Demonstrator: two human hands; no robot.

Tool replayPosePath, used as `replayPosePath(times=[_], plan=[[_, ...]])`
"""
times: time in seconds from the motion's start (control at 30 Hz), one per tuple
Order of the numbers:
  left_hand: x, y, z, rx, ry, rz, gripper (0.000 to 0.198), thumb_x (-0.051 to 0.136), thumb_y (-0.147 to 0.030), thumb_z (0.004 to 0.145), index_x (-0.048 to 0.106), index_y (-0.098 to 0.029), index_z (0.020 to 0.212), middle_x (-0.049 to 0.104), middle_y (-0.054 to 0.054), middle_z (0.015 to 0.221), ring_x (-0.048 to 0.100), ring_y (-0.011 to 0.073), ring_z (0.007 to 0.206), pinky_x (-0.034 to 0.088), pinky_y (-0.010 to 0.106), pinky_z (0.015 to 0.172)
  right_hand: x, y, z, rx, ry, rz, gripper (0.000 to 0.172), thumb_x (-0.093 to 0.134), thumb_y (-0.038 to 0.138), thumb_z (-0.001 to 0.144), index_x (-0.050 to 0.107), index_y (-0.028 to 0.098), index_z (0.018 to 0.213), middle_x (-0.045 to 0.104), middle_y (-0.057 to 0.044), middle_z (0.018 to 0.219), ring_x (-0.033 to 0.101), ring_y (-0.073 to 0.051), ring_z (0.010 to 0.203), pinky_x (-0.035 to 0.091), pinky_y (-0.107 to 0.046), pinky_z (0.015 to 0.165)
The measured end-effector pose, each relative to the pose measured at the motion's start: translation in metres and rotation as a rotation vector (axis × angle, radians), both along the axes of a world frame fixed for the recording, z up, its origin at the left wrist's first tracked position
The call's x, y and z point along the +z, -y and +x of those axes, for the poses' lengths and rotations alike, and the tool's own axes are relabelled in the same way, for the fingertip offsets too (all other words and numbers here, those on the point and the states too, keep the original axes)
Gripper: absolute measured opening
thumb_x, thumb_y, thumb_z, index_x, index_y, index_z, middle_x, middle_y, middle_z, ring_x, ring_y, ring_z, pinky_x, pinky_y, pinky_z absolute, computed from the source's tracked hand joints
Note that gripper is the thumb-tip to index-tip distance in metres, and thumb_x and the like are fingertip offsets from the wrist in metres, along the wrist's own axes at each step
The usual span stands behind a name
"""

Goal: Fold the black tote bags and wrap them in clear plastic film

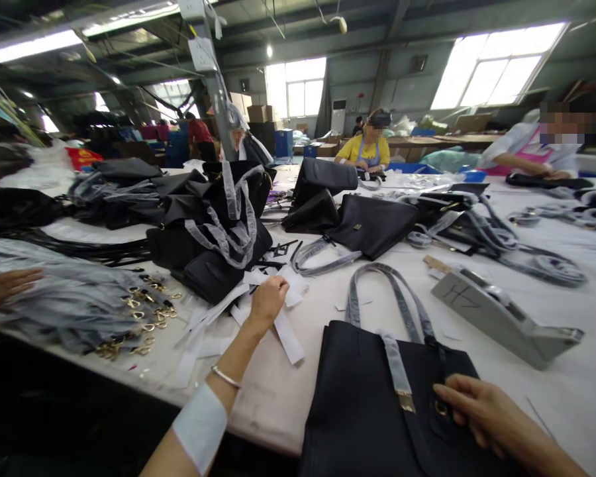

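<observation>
My left hand (269, 301) is closed, fingers curled together, over a heap of white paper strips (289, 339). Whether a strip is caught between the fingertips is hidden. A black handbag (362, 391) stands in front of me at the table's near edge, its wrapped handles (377, 275) upright. A strap in clear film with a gold clasp (406, 401) hangs down its front. My right hand (487, 411) pinches a black leather tag (440, 421) with gold hardware on the bag's right side.
Right of the bag sits a grey tape dispenser (496, 318). Wrapped straps with gold hooks (79, 298) lie at the left, beside another person's hand (10, 288). Black bags (213, 258) are piled behind the strips. Co-workers (367, 149) sit across the table (278, 397).
</observation>
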State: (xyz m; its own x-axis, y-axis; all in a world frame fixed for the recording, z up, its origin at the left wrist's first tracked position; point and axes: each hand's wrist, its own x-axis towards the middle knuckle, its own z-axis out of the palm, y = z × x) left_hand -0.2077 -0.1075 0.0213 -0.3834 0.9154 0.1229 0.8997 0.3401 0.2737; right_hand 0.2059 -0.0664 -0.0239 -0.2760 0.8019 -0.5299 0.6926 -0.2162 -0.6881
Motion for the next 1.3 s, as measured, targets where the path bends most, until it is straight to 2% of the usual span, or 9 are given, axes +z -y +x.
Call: replayPosePath(times=[0.23,0.37,0.53,0.6,0.7,0.8,0.93,1.13,1.3], plan=[[-0.013,-0.059,-0.006,0.008,0.004,-0.033,0.020,0.066,-0.019,0.079,0.068,-0.019,0.099,0.066,0.011,0.113,0.053,0.0264,0.115,0.038,0.034,0.097,0.001,0.000,-0.003,-0.031,-0.066,-0.036,0.041,0.063,0.059,0.063,0.050,0.020,0.063,0.056,0.004,0.051,0.042,-0.006,0.029,0.023,-0.015,0.027],[-0.013,-0.063,-0.011,0.041,0.092,-0.025,0.009,0.067,-0.015,0.074,0.067,-0.019,0.082,0.069,0.007,0.098,0.056,0.0250,0.105,0.039,0.035,0.094,0.003,-0.001,0.001,-0.021,-0.168,-0.018,0.044,0.060,0.061,0.071,0.049,0.019,0.064,0.048,0.007,0.045,0.029,-0.002,0.028,0.017,-0.014,0.030],[0.012,-0.055,-0.009,0.051,0.324,0.129,0.009,0.060,-0.025,0.079,0.062,-0.017,0.076,0.066,0.004,0.086,0.060,0.0200,0.092,0.043,0.029,0.083,0.010,-0.001,0.001,-0.080,-0.419,-0.126,0.045,0.062,0.061,0.077,0.050,0.018,0.069,0.041,0.009,0.042,0.028,-0.002,0.033,0.018,-0.013,0.034],[0.023,-0.052,0.004,-0.002,0.478,0.165,0.021,0.057,-0.037,0.081,0.061,-0.016,0.079,0.065,0.001,0.075,0.061,0.0175,0.077,0.045,0.026,0.071,0.018,-0.001,-0.003,-0.138,-0.569,-0.196,0.043,0.068,0.057,0.077,0.052,0.017,0.070,0.045,0.009,0.047,0.034,-0.001,0.035,0.021,-0.012,0.034],[0.031,-0.048,0.041,-0.127,0.690,0.184,0.040,0.054,-0.052,0.080,0.062,-0.013,0.082,0.066,0.002,0.073,0.060,0.0149,0.065,0.046,0.024,0.062,0.033,-0.002,-0.013,-0.278,-0.766,-0.321,0.034,0.080,0.041,0.072,0.057,0.016,0.074,0.063,0.003,0.065,0.056,-0.004,0.048,0.038,-0.010,0.040],[0.028,-0.044,0.092,-0.250,0.922,0.149,0.047,0.060,-0.059,0.073,0.064,-0.012,0.076,0.068,0.005,0.071,0.058,0.0129,0.060,0.044,0.022,0.057,0.047,-0.009,-0.021,-0.445,-0.922,-0.407,0.024,0.082,0.024,0.071,0.062,0.015,0.080,0.071,-0.002,0.078,0.069,-0.012,0.065,0.053,-0.015,0.053],[0.014,-0.032,0.152,-0.293,1.208,-0.024,0.042,0.069,-0.054,0.067,0.067,-0.012,0.071,0.063,0.001,0.060,0.050,0.0098,0.049,0.034,0.020,0.047,0.054,-0.021,-0.025,-0.605,-1.105,-0.399,0.016,0.078,0.013,0.075,0.064,0.012,0.082,0.072,-0.004,0.076,0.072,-0.014,0.070,0.058,-0.018,0.060],[-0.002,-0.019,0.183,-0.370,0.937,-0.059,0.031,0.063,-0.046,0.076,0.071,-0.016,0.070,0.058,-0.005,0.055,0.044,0.0083,0.049,0.029,0.020,0.047,0.051,-0.025,-0.027,-0.650,-1.192,-0.319,0.015,0.078,0.013,0.076,0.064,0.011,0.082,0.073,-0.006,0.078,0.072,-0.015,0.070,0.060,-0.021,0.062],[-0.009,-0.012,0.184,-0.437,0.756,-0.015,0.028,0.060,-0.043,0.080,0.076,-0.021,0.076,0.068,-0.004,0.066,0.057,0.0121,0.060,0.037,0.019,0.055,0.048,-0.022,-0.027,-0.607,-1.192,-0.283,0.016,0.079,0.017,0.076,0.065,0.012,0.081,0.074,-0.005,0.077,0.073,-0.016,0.071,0.061,-0.022,0.064]])
